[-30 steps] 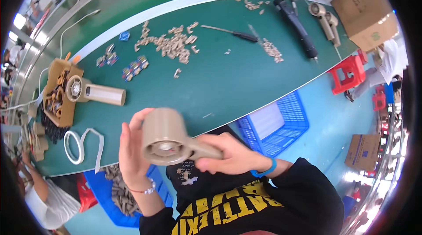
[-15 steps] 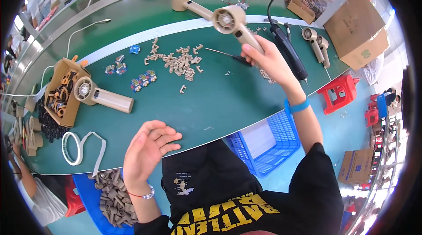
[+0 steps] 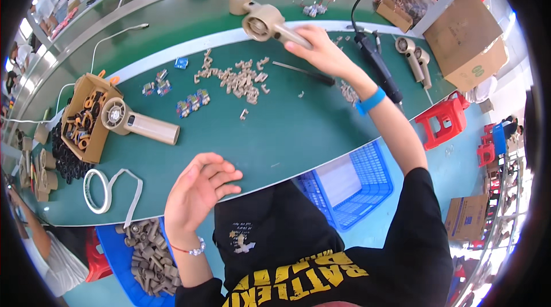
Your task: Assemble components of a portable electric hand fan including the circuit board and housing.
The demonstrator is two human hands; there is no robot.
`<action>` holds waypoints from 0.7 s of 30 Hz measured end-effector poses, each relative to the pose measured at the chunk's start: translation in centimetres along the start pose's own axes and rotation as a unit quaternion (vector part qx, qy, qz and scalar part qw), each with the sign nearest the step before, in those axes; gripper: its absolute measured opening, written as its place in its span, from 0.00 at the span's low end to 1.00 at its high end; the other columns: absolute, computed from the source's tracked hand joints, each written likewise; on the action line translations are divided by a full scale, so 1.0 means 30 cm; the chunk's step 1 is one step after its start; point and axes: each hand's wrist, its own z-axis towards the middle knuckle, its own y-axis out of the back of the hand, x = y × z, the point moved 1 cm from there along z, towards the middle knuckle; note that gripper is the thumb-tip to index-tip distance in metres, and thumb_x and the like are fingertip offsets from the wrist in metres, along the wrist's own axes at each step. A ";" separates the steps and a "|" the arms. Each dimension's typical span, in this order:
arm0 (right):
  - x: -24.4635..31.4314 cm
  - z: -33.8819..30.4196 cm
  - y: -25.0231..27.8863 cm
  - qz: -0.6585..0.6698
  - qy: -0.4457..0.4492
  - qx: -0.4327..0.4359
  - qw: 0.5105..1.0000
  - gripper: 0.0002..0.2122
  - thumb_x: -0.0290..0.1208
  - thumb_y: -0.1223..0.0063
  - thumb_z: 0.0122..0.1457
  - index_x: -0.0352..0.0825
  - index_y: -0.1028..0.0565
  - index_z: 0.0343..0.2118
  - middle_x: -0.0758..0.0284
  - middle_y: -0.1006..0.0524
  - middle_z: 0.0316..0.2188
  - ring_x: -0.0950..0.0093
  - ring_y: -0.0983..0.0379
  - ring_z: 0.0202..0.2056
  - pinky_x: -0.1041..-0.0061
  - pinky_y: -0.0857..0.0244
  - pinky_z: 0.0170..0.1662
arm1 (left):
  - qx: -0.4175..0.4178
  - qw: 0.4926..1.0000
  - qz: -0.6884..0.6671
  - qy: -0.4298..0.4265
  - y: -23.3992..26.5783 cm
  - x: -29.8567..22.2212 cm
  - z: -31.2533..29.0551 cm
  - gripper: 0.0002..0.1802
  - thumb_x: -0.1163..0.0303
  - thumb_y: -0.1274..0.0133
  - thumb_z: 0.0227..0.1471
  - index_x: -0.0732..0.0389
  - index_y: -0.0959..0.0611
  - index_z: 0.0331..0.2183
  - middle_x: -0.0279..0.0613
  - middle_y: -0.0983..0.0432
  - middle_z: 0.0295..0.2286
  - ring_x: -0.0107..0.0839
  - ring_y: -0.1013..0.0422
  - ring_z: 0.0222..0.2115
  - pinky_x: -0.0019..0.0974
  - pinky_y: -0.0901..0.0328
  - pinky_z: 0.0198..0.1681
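Note:
My right hand (image 3: pixel 324 54) grips the handle of a beige handheld fan (image 3: pixel 263 22) over the far side of the green table. Its round head points left, overlapping a second beige fan (image 3: pixel 239 1) that lies behind it. Whether the two touch, I cannot tell. My left hand (image 3: pixel 198 192) hovers at the table's near edge, empty, fingers loosely bent and apart. Left of it lie a roll of white tape (image 3: pixel 96 191) with a loose strip and another beige fan (image 3: pixel 152 128). A black-handled screwdriver (image 3: pixel 313 74) lies below my right hand.
Small beige clips (image 3: pixel 241 80) and circuit boards (image 3: pixel 193 103) are scattered mid-table. A carton of black and orange parts (image 3: pixel 92 117) stands at left. On the right are a black electric screwdriver (image 3: pixel 379 68), two fans (image 3: pixel 414 60) and a cardboard box (image 3: pixel 468 37). Blue baskets (image 3: pixel 350 192) sit below.
My right hand has carried the fan left and away from me, turning its head further left, toward the fan lying behind. My left hand has barely moved.

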 end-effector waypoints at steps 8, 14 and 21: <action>-0.030 0.142 -0.160 -0.205 0.006 -0.073 0.976 0.21 0.45 0.43 0.57 0.32 0.24 0.45 0.55 0.30 0.50 0.57 0.39 0.55 0.64 0.42 0.58 | 0.004 0.998 -0.061 0.001 0.009 0.002 0.035 0.19 0.61 0.59 0.64 0.66 0.28 0.47 0.50 0.25 0.42 0.45 0.29 0.47 0.49 0.33 0.50; 0.210 -0.023 -0.002 -0.188 0.119 -0.140 0.965 0.14 0.31 0.41 0.55 0.34 0.23 0.44 0.59 0.28 0.46 0.60 0.34 0.51 0.65 0.36 0.53 | -0.008 0.998 -0.063 -0.007 0.006 0.004 0.006 0.18 0.61 0.60 0.64 0.66 0.28 0.47 0.49 0.25 0.40 0.45 0.28 0.46 0.47 0.32 0.48; 0.227 -0.237 0.061 -0.043 0.005 0.098 0.994 0.08 0.21 0.44 0.55 0.31 0.21 0.38 0.61 0.23 0.34 0.64 0.25 0.34 0.68 0.30 0.39 | -0.003 0.998 -0.057 -0.004 0.013 0.006 0.004 0.20 0.59 0.59 0.64 0.66 0.28 0.46 0.51 0.25 0.38 0.46 0.26 0.43 0.47 0.31 0.46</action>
